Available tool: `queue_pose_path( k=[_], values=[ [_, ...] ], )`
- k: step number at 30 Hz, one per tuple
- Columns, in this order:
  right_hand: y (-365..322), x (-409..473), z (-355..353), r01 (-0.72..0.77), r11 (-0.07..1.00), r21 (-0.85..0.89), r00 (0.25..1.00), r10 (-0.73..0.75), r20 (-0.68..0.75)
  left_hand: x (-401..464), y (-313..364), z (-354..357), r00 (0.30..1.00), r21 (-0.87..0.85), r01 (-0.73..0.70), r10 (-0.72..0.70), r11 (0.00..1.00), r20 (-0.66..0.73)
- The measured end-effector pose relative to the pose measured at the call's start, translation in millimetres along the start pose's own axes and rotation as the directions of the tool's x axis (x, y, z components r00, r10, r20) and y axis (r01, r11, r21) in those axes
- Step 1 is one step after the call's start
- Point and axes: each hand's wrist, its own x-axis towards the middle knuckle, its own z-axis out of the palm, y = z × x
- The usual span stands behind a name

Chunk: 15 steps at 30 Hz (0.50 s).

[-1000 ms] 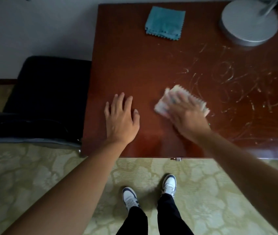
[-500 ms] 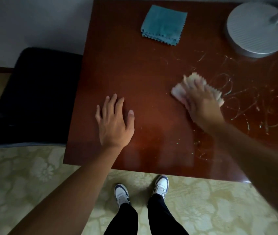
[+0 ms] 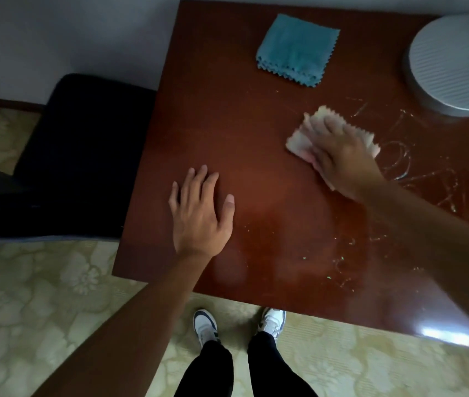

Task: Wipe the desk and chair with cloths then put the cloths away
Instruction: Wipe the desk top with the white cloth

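Note:
My right hand (image 3: pixel 342 159) presses a folded pink cloth (image 3: pixel 299 138) flat on the dark red wooden desk (image 3: pixel 227 124), right of its middle. Pale scribble marks (image 3: pixel 428 179) cover the desk to the right of that cloth. My left hand (image 3: pixel 199 213) lies flat on the desk near its front left corner, fingers spread, holding nothing. A folded teal cloth (image 3: pixel 296 50) rests untouched at the back of the desk. A black chair (image 3: pixel 84 156) stands against the desk's left side.
A round grey lamp base (image 3: pixel 453 64) sits at the desk's back right corner. Below the front edge I see my own shoes (image 3: pixel 239 325) on a pale patterned carpet (image 3: pixel 55 296). A light wall runs behind the desk and chair.
My right hand has slid the pink cloth from the desk's front middle away from me and to the right, toward the scribbles. My left hand has stayed flat on the desk.

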Motion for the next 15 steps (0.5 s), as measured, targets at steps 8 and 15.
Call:
queue_pose_path(
  k=[8,15],
  values=[
    [-91,-38,42,0.226,0.968,0.109,0.969,-0.234,0.076,0,0,1,1.000,0.012,-0.006,0.006,1.000,0.001],
    [-13,53,9,0.044,0.998,0.043,0.998,-0.042,-0.036,1,0,0,1.000,0.017,0.008,-0.009,1.000,0.020]
  ],
)
